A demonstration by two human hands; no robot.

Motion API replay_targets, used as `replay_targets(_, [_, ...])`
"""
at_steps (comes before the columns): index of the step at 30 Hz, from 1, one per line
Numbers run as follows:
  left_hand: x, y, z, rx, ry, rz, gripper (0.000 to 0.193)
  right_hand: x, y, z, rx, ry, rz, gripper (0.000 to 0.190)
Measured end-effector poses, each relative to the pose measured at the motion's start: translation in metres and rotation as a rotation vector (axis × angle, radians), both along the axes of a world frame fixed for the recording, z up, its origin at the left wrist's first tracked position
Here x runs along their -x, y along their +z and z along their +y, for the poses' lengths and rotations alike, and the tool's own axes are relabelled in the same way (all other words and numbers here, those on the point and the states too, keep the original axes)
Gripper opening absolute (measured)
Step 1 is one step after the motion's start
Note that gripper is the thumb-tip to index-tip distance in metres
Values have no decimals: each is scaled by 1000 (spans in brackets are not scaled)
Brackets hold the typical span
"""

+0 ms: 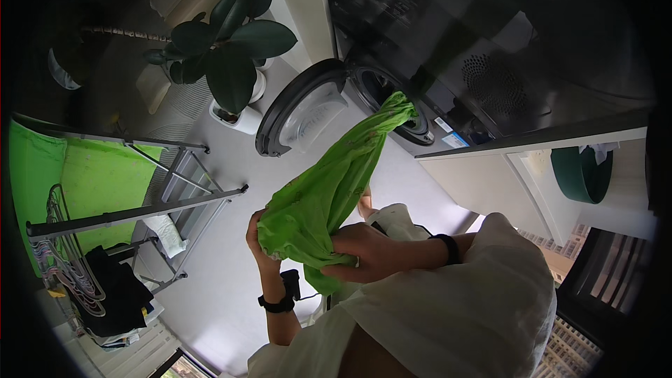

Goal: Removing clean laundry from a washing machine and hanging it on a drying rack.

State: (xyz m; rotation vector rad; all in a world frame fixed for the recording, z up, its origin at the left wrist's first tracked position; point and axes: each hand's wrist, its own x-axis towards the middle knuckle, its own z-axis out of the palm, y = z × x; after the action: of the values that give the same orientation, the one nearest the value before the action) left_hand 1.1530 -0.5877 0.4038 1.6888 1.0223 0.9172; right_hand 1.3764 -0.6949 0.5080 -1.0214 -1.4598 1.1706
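A bright green cloth (331, 178) with a faint print stretches between my hands and the round opening (370, 84) of a front-loading washing machine. Its far end is bunched at that opening; whether more lies inside the drum I cannot tell. My left hand (257, 239) grips the near left edge, fingers partly hidden by the fabric. On the near right side, my right hand (367, 252) is closed around gathered folds. The machine's round door (304, 110), with a dark rim and clear glass bowl, stands swung out to the left of the cloth.
A metal folding drying rack (142, 212) at left carries green fabric (105, 184), with clothes hangers (73, 257) and dark clothing (113, 289) nearby. A potted rubber plant (226, 47) stands beyond the door. At right, a dark green bin (583, 173) sits by a white cabinet (472, 184).
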Motion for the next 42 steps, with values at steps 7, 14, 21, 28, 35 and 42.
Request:
replay_targets(7, [169,191,-58,-962,605,423,18,83,68,-20,-613,-68,-380,34])
replay_targets(14, [251,285,-107,-690,411,362,11,135,151,43,-483,-100,81,20])
replay_targets(21, [331,394,-162,-842,544,997,32,205,281,39,-893,-244,-540,9])
replay_targets(28, [451,417,-179,-835,619,1088,42,236,303,63,-1211,36,-977,28])
replay_targets(35, [527,476,-263,-726,741,1123,40,244,345,109,-1283,-78,-947,23])
replay_targets(42, [587,459,-333,-301,995,1061,44,292,329,165,-514,152,-352,28])
